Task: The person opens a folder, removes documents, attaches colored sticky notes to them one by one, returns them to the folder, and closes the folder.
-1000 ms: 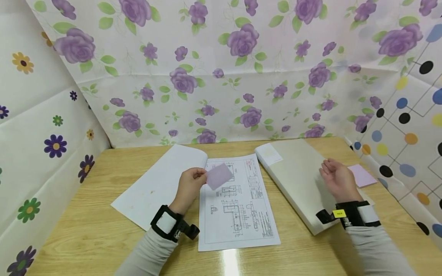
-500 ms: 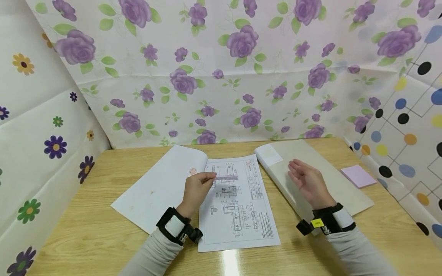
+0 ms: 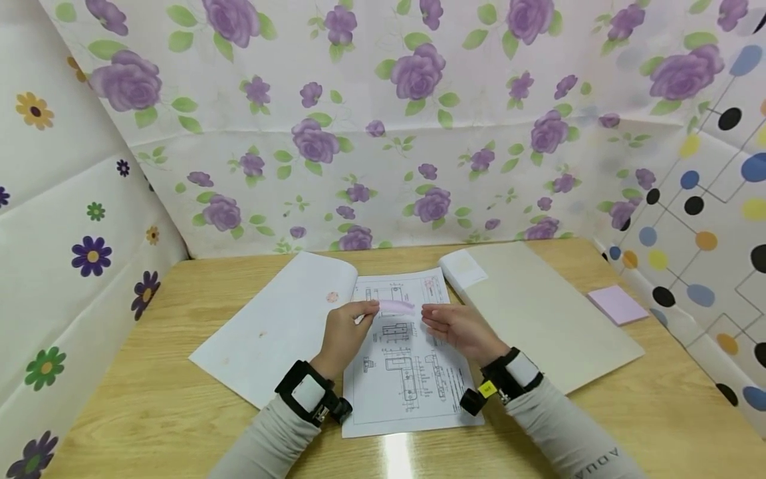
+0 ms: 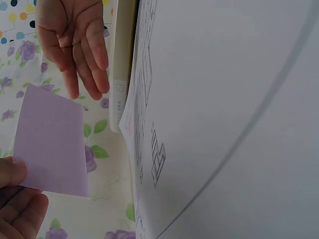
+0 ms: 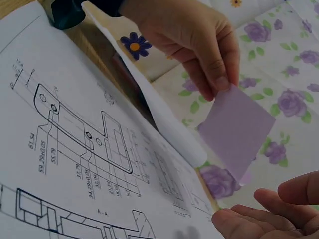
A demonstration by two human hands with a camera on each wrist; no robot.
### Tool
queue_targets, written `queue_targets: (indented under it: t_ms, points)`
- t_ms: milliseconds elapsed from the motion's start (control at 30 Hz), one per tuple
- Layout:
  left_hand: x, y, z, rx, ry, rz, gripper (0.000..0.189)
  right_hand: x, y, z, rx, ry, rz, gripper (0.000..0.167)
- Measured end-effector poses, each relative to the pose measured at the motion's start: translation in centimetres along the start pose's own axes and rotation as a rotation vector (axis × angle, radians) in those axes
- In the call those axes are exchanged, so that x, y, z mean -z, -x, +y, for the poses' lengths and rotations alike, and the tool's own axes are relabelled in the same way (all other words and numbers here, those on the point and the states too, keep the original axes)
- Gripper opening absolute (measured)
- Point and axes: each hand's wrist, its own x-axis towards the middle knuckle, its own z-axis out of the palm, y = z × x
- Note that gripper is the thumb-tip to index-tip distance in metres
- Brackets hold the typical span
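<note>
Tbl (image 3: 140, 386) has dwg (image 3: 431, 372) below purple note (image 4: 52, 142), folder (image 3: 544, 306) + pad (image 3: 618, 305) nearby.

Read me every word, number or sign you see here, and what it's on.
"AQUA": right sleeve.
"A-A": technical drawing.
"55.79": drawing.
"37.79": drawing.
"59.29±0.05": drawing.
Too small or blurred: most of the drawing's remaining print, the yellow tag on the right wrist band, the lettering on the folder's spine.
No text shows on the lilac note in the left hand.
</note>
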Motion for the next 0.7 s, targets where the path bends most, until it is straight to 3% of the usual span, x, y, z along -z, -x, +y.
queue_targets:
  t_ms: [233, 467, 700]
  points:
    - [-0.1, 0.0, -0.2, -0.016, -0.005, -0.034, 0.011, -0.9, -1.4, 0.6, -0.001, 0.033, 0.008, 0.044]
    - [-0.2, -0.1, -0.1, 0.065, -0.004, -0.122, 0.010, -1.5, -2.2, 0.5, -0.023, 0.039, 0.033, 0.046]
    - [-0.4, -0.2, -0.1, 0.059, -0.045, -0.139, 0.010, -1.7, -2.8, 0.6, -0.005, 0.048, -0.001, 0.046]
